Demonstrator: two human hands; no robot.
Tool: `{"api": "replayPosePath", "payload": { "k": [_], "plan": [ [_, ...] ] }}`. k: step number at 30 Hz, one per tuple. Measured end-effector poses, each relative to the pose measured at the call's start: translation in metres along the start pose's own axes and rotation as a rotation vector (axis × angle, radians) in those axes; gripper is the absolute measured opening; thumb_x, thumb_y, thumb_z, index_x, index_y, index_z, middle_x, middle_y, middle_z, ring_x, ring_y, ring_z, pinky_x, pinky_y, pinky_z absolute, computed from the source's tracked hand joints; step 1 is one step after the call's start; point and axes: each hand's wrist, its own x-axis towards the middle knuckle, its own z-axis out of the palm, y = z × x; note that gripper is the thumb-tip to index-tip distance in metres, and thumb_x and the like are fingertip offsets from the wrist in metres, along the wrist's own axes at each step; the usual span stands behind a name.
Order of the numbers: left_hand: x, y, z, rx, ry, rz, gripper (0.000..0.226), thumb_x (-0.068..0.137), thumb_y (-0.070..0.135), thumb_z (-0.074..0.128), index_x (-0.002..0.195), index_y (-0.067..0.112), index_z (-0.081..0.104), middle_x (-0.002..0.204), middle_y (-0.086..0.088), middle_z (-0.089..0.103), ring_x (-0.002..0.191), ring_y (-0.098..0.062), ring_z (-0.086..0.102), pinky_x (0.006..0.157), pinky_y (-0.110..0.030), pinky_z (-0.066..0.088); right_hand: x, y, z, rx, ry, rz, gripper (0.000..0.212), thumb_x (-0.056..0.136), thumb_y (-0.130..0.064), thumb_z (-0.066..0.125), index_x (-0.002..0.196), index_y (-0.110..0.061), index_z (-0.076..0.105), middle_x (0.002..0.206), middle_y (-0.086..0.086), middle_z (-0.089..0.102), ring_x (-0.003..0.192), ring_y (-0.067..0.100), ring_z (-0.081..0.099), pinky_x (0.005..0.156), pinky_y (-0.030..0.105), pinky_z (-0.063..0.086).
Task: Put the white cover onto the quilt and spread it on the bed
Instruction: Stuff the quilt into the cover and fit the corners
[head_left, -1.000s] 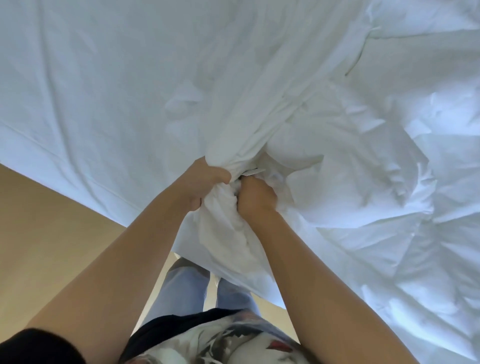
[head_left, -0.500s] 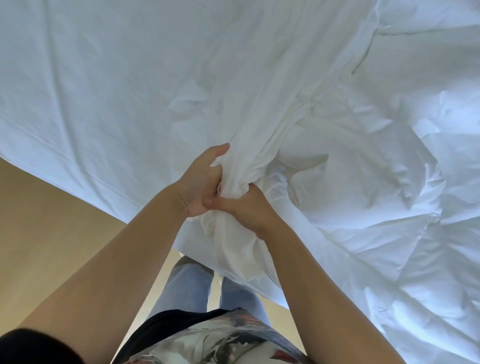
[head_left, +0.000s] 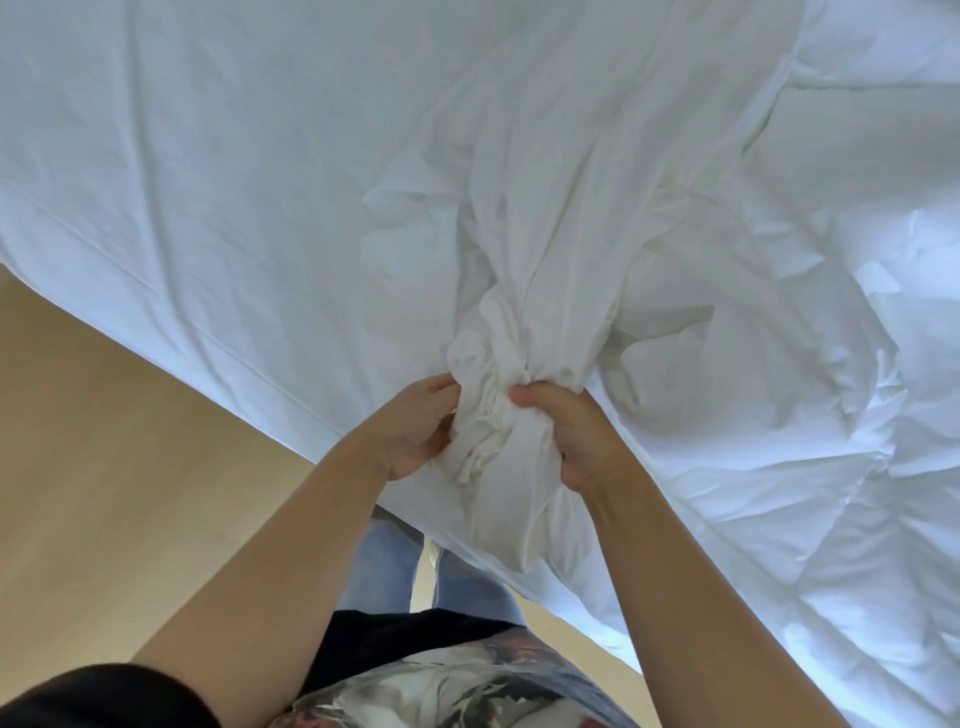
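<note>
Nearest: patterned shirt (head_left: 441, 691), blue jeans (head_left: 379, 566), tan floor (head_left: 104, 493) at left.
Mid-frame: left hand (head_left: 415, 431) and right hand (head_left: 576, 441) close together, both clamped on gathered neck of white cover (head_left: 498, 415), fingers curled round bunched cloth.
Beyond: cover fanning up and away across bed (head_left: 182, 182); crumpled quilt (head_left: 805, 389) just right of cover, lying on bed.

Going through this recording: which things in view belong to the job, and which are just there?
Belong to the job: white cover, gripped in a bunch by the left hand and right hand; quilt, crumpled on the right.
Just there: tan floor; the person's jeans.
</note>
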Motion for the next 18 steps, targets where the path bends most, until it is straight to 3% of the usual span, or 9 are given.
{"api": "replayPosePath", "payload": {
  "k": [3, 6, 10, 12, 14, 16, 18],
  "plan": [
    [0.002, 0.008, -0.001, 0.090, -0.026, 0.007, 0.016, 0.096, 0.015, 0.051, 0.106, 0.018, 0.064, 0.105, -0.003, 0.070, 0.096, -0.019, 0.065, 0.090, -0.034, 0.052, -0.002, 0.000, -0.004, 0.002, -0.024, 0.007, 0.070, 0.056, -0.017, 0.070, 0.124, -0.006, 0.057, 0.116, 0.018, 0.065, 0.106, 0.034, 0.063, 0.092, 0.046, 0.050],
    [0.009, 0.013, 0.008, 0.285, 0.045, 0.066, 0.010, 0.095, 0.020, 0.055, 0.098, 0.021, 0.064, 0.102, -0.001, 0.069, 0.095, -0.018, 0.065, 0.087, -0.033, 0.054, -0.001, 0.002, -0.010, 0.052, -0.051, 0.010, 0.063, 0.056, -0.013, 0.069, 0.117, -0.005, 0.060, 0.103, 0.013, 0.069, 0.095, 0.029, 0.066, 0.079, 0.038, 0.055],
    [0.023, 0.015, 0.023, 0.501, 0.267, 0.186, 0.022, 0.092, 0.005, 0.049, 0.072, 0.013, 0.052, 0.071, 0.000, 0.053, 0.066, -0.014, 0.049, 0.061, -0.022, 0.042, -0.009, 0.001, -0.007, 0.064, -0.082, -0.027, 0.045, 0.057, -0.011, 0.063, 0.102, -0.010, 0.066, 0.089, 0.005, 0.072, 0.085, 0.022, 0.067, 0.075, 0.033, 0.054],
    [0.026, 0.019, 0.021, 0.466, 0.314, 0.144, 0.020, 0.093, 0.005, 0.047, 0.075, 0.009, 0.056, 0.069, -0.001, 0.053, 0.065, -0.016, 0.048, 0.056, -0.020, 0.040, -0.014, -0.001, -0.003, 0.027, -0.029, -0.086, 0.050, 0.056, -0.012, 0.063, 0.106, -0.011, 0.064, 0.094, 0.005, 0.071, 0.091, 0.024, 0.067, 0.077, 0.034, 0.053],
    [0.024, 0.025, 0.015, 0.378, 0.320, 0.101, 0.018, 0.094, 0.007, 0.047, 0.089, 0.004, 0.063, 0.077, -0.007, 0.060, 0.071, -0.021, 0.056, 0.061, -0.025, 0.045, -0.020, -0.004, -0.004, 0.014, 0.023, -0.152, 0.052, 0.055, -0.012, 0.063, 0.108, -0.011, 0.064, 0.098, 0.007, 0.071, 0.095, 0.026, 0.066, 0.080, 0.036, 0.053],
    [0.015, 0.036, 0.012, 0.228, 0.327, 0.068, 0.020, 0.095, 0.010, 0.046, 0.095, 0.005, 0.065, 0.083, -0.010, 0.063, 0.076, -0.024, 0.059, 0.067, -0.029, 0.047, -0.033, -0.010, -0.010, 0.064, 0.049, -0.216, 0.044, 0.055, -0.010, 0.061, 0.098, -0.012, 0.066, 0.091, 0.004, 0.072, 0.088, 0.024, 0.068, 0.077, 0.036, 0.054],
    [0.006, 0.050, 0.010, 0.115, 0.335, 0.065, 0.021, 0.097, 0.009, 0.043, 0.090, 0.007, 0.063, 0.079, -0.008, 0.062, 0.071, -0.024, 0.059, 0.061, -0.029, 0.047, -0.049, -0.017, -0.025, 0.154, 0.036, -0.259, 0.039, 0.055, -0.008, 0.059, 0.093, -0.014, 0.066, 0.083, 0.003, 0.073, 0.079, 0.021, 0.069, 0.071, 0.035, 0.056]
  ]
}}
